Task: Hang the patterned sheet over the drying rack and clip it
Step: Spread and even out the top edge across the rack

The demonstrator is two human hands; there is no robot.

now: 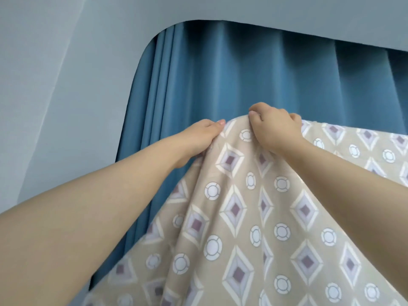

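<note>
Left hand (204, 134) grips the patterned sheet (242, 217) at the left end of its top fold, thumb and fingers closed on the cloth. Just beside it, the right hand (277, 131) curls its fingers over the same fold and pinches it. The fold runs on level to the right, so the sheet seems already draped. The drying rack is hidden beneath. No clip shows, so clipping looks left to do. A blue curtain (242, 69) hangs behind.

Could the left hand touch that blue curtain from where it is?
Probably yes: nothing shows between the left hand and the blue curtain, but it grips the patterned sheet, and depth is hard to judge.
</note>
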